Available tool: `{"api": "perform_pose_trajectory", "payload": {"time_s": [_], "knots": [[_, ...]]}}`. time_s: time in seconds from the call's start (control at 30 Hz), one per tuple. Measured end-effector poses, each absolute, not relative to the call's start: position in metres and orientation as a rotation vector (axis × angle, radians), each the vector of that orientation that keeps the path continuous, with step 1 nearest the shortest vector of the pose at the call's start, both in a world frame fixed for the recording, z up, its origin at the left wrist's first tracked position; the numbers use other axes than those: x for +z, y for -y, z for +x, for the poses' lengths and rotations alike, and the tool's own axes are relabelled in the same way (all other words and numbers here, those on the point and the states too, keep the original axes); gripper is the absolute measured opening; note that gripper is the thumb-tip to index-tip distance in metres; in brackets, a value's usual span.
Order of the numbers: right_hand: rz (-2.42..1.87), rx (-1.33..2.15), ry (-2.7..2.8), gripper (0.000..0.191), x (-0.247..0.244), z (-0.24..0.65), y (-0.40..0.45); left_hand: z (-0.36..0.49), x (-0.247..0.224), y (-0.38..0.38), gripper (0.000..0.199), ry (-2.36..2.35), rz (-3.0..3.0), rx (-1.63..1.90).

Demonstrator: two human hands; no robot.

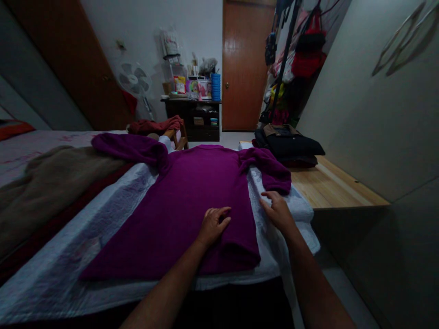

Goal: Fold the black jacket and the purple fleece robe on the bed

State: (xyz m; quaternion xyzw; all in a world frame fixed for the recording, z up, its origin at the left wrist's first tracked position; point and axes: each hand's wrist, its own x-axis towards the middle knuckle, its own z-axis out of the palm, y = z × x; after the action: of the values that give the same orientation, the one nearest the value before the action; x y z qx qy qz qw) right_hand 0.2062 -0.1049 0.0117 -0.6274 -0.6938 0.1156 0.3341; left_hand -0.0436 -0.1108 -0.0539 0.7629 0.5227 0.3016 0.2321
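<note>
A purple sweater (pixel 192 196) lies spread out in front of me on a white quilted cover (pixel 116 201), its neckline at the far end and its sleeves out to both sides. My left hand (pixel 213 225) is over the right half of the sweater's body, fingers loosely bent and apart, holding nothing. Just off the sweater's right edge, below the right sleeve (pixel 274 171), is my right hand (pixel 276 209). Its thumb and fingers are apart with nothing between them. Near the bottom right, the sweater's hem is folded over or bunched.
Folded dark clothes (pixel 288 144) are stacked on a wooden board (pixel 329 183) at the right. A brown-grey garment (pixel 61 187) lies at the left. Farther back are a wooden chair (pixel 180 137), a white fan (pixel 135 80), a dark cabinet (pixel 192 121) and a door (pixel 245 68).
</note>
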Motion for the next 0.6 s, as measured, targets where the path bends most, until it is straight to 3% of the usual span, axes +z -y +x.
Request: {"api": "perform_pose_trajectory", "payload": {"time_s": [0.13,0.27,0.6], "knots": [[-1.973,-0.122,1.678,0.044,0.007,0.242,0.081,-0.043,-0.053,0.111,0.029,-1.433,2.141,0.795],[-2.184,-0.205,1.613,0.058,0.001,0.258,0.068,-0.042,-0.053,0.111,0.029,-1.443,2.148,0.793],[-1.912,-0.081,1.617,0.042,0.007,0.259,0.044,-0.041,-0.052,0.110,0.026,-1.441,2.043,0.833]]}}
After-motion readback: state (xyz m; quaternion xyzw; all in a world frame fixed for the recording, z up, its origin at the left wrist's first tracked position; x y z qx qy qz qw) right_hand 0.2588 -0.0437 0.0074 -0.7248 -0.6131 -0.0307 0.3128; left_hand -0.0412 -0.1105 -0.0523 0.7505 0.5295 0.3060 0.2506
